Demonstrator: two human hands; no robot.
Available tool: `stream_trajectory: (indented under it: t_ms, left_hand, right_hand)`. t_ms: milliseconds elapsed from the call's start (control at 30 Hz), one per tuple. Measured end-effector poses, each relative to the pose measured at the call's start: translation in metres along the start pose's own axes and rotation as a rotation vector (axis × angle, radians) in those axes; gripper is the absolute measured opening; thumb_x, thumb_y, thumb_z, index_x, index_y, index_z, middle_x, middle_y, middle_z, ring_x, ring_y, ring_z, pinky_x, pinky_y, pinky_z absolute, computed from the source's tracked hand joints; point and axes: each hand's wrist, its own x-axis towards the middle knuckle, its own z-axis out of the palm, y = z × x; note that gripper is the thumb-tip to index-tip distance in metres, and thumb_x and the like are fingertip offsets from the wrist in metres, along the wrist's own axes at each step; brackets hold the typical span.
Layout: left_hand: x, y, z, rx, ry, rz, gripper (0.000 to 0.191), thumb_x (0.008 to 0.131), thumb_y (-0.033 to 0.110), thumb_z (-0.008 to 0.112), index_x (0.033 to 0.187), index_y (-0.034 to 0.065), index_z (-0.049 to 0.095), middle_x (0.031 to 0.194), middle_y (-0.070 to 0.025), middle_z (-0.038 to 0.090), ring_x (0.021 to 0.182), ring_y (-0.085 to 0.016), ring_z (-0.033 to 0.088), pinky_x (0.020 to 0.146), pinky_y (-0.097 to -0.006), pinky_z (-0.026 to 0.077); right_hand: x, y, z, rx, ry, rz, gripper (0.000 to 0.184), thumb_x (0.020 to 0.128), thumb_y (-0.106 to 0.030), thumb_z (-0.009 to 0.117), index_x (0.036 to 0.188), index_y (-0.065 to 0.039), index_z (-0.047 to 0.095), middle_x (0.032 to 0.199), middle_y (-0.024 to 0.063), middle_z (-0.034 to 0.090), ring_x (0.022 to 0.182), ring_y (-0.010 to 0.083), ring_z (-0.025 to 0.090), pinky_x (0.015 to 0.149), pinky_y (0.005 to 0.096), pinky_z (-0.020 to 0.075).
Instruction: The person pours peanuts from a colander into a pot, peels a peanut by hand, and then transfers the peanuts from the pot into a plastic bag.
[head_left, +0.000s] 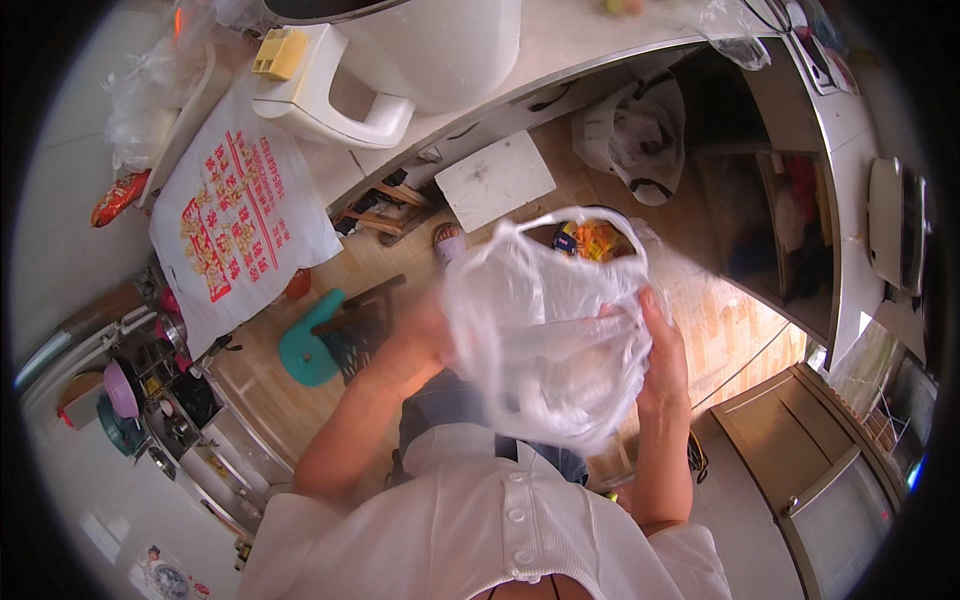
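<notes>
A thin, translucent white plastic bag (555, 352) hangs between my two hands in front of my body, with its handle loop spread at the far end. My left hand (420, 330) grips the bag's left edge; motion blurs it and its fingers are mostly hidden. On the opposite edge, my right hand (664, 352) pinches the plastic with the thumb up. Through the loop a brightly coloured food packet (592, 240) shows, orange and dark blue; whether it lies inside the bag or below it, I cannot tell.
Ahead is a counter (577, 30) bearing a white appliance (367, 82) with a large handle. A printed plastic sheet (240, 217) drapes over its left end. Below stand a white board (495, 180), a white bag (634, 139) and a teal stool (307, 349). A dish rack (172, 397) is at left.
</notes>
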Motion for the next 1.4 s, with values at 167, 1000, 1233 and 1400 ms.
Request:
stream_trajectory:
  t_ms: [167, 1000, 1233, 1400]
  left_hand:
    - [-0.006, 0.000, 0.019, 0.306, 0.062, -0.148, 0.042, 0.079, 0.017, 0.065, 0.115, 0.0047, 0.048, 0.099, -0.0030, 0.057, 0.089, -0.011, 0.055, 0.076, -0.0263, 0.047]
    - [-0.041, 0.136, 0.018, -0.530, -0.211, 0.290, 0.028, 0.088, 0.024, 0.052, 0.107, 0.0035, 0.051, 0.100, -0.0121, 0.057, 0.093, -0.022, 0.055, 0.080, -0.0337, 0.046]
    - [-0.038, 0.183, -0.007, -0.524, -0.174, 0.339, 0.024, 0.088, 0.023, 0.052, 0.102, 0.0039, 0.053, 0.097, -0.0111, 0.056, 0.091, -0.022, 0.054, 0.078, -0.0335, 0.046]
    - [-0.032, 0.213, -0.010, -0.458, -0.121, 0.409, 0.021, 0.088, 0.022, 0.052, 0.099, 0.0041, 0.054, 0.094, -0.0104, 0.056, 0.090, -0.022, 0.054, 0.077, -0.0333, 0.045]
  right_hand:
    - [-0.008, -0.008, 0.008, 0.116, -0.086, 0.102, 0.039, 0.088, -0.033, 0.054, 0.111, -0.002, 0.051, 0.093, 0.0078, 0.062, 0.079, 0.0162, 0.061, 0.070, 0.0291, 0.0507]
    - [-0.089, -0.100, 0.292, -1.342, -0.343, -1.421, 0.043, 0.070, -0.018, 0.072, 0.108, -0.009, 0.054, 0.079, 0.0118, 0.062, 0.066, 0.0301, 0.061, 0.056, 0.0316, 0.0479]
    - [-0.024, -0.100, 0.312, -1.399, -0.629, -0.881, 0.010, 0.078, -0.011, 0.061, 0.086, -0.005, 0.060, 0.066, 0.0161, 0.056, 0.060, 0.0264, 0.058, 0.056, 0.0323, 0.0433]
    - [-0.030, -0.041, 0.292, -0.598, -0.674, -0.187, 0.021, 0.084, -0.010, 0.056, 0.100, 0.002, 0.061, 0.091, 0.0014, 0.062, 0.081, 0.0078, 0.056, 0.074, 0.0245, 0.0459]
